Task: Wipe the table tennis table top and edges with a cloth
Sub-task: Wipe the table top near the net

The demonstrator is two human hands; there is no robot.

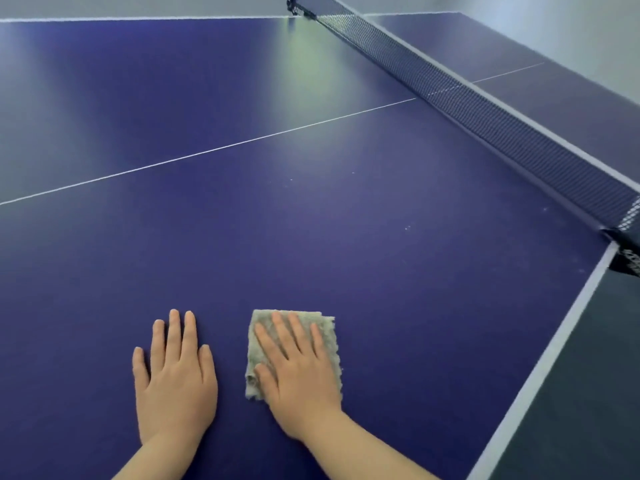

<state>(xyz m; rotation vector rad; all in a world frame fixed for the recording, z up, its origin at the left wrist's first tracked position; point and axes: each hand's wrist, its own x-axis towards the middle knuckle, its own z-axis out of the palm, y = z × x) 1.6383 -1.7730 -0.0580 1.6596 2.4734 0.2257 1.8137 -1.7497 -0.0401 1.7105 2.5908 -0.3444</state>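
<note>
The blue table tennis table top [311,220] fills most of the view, with a thin white centre line running across it. A small grey-green folded cloth [329,336] lies flat on the near part of the top. My right hand [299,372] presses flat on the cloth with straight, spread fingers and covers most of it. My left hand [176,375] rests flat on the bare blue surface just left of the cloth, fingers straight. Small pale specks dot the surface to the right of the middle.
The dark net [485,112] with its white top band runs from the far middle to the right edge, held by a clamp [627,258]. The table's white side edge [540,372] runs diagonally at the right, with dark floor beyond it.
</note>
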